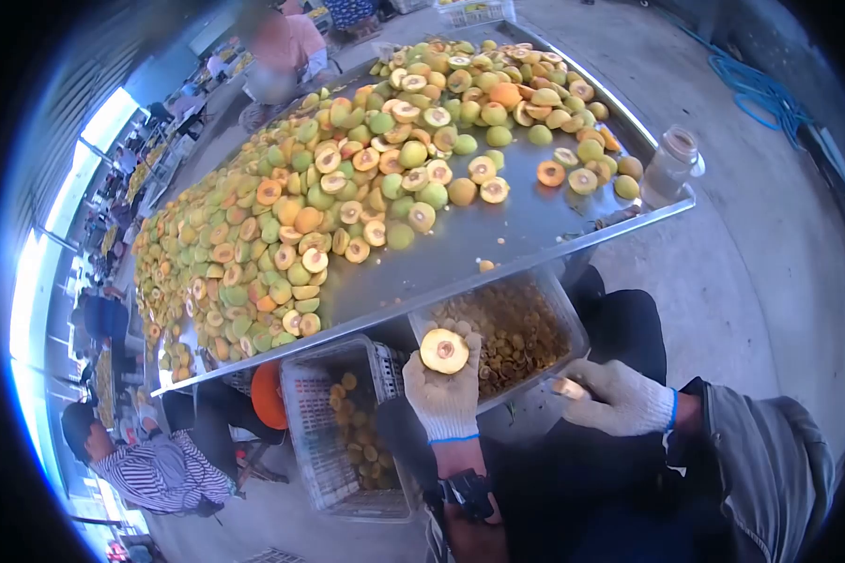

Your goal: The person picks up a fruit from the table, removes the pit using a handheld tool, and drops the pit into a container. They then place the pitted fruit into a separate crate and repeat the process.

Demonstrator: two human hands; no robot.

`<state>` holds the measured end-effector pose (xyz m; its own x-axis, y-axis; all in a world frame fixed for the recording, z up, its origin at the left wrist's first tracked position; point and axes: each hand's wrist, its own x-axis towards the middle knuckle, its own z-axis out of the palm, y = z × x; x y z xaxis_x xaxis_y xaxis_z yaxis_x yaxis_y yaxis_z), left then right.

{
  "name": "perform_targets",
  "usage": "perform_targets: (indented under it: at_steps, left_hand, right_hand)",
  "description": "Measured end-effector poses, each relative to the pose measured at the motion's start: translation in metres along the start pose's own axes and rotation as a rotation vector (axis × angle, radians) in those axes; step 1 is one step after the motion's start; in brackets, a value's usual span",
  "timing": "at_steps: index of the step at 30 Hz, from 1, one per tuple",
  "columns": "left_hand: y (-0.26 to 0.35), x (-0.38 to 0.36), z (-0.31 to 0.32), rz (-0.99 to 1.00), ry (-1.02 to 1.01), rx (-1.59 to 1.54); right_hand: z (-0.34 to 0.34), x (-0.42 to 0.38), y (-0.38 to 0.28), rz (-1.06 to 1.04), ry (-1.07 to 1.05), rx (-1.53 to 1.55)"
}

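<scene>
The gloved left hand (444, 394) cups a fruit half (444, 351), light, soft and probably slippery, best held by the skin; the right hand (615, 398) grips a small tool (567, 387).

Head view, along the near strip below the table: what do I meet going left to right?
Person in striped shirt → white crate → left hand holding a fruit half → bin of pits → right hand.
</scene>
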<state>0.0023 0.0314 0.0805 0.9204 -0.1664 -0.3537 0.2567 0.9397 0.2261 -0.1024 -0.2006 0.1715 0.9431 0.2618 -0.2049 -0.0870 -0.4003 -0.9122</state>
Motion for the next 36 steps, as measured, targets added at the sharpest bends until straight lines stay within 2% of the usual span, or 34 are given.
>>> perform_targets:
  at_steps: [2,4,6,7,9,11,13,16,19,23,25,29,33,36]
  left_hand:
    - [-0.01,0.003,0.0,0.009,0.031,0.05]
    - [-0.015,0.0,-0.006,-0.011,-0.018,0.12]
    - [-0.017,0.003,-0.006,-0.077,-0.048,0.24]
    - [-0.022,-0.004,-0.002,-0.011,-0.038,0.31]
    - [-0.028,-0.015,0.005,-0.044,-0.043,0.272]
    - [-0.032,-0.017,-0.001,-0.069,-0.055,0.287]
    - [-0.04,-0.016,0.002,-0.081,-0.083,0.28]
    - [-0.051,-0.016,0.007,-0.016,0.04,0.403]
    - [-0.056,-0.013,-0.001,-0.044,-0.027,0.424]
    - [-0.058,-0.015,0.005,-0.057,-0.006,0.461]
    - [-0.061,-0.018,0.01,0.003,0.016,0.584]
    - [-0.067,-0.018,0.006,0.065,0.055,0.611]
    - [-0.073,-0.019,0.006,0.082,0.02,0.581]
    - [-0.075,-0.018,0.007,0.121,-0.03,0.576]
  right_hand:
    - [0.004,0.022,0.001,-0.04,0.0,-0.023]
    - [0.019,0.038,0.011,-0.122,0.13,-0.329]
    - [0.035,0.045,0.02,-0.066,0.177,-0.196]
    - [0.043,0.047,0.024,-0.015,0.218,-0.077]
    - [0.057,0.045,0.028,0.001,0.272,-0.004]
    - [0.064,0.042,0.029,0.061,0.314,-0.114]
    - [0.068,0.041,0.039,0.095,0.338,-0.076]
    - [0.068,0.035,0.037,0.137,0.339,-0.029]
    - [0.07,0.034,0.037,0.169,0.331,-0.015]
    - [0.067,0.036,0.035,0.209,0.282,-0.013]
    - [0.072,0.037,0.039,0.179,0.317,0.009]
    - [0.079,0.04,0.043,0.156,0.378,0.027]
    - [0.082,0.043,0.045,0.199,0.358,0.052]
    - [0.079,0.043,0.04,0.15,0.382,0.071]
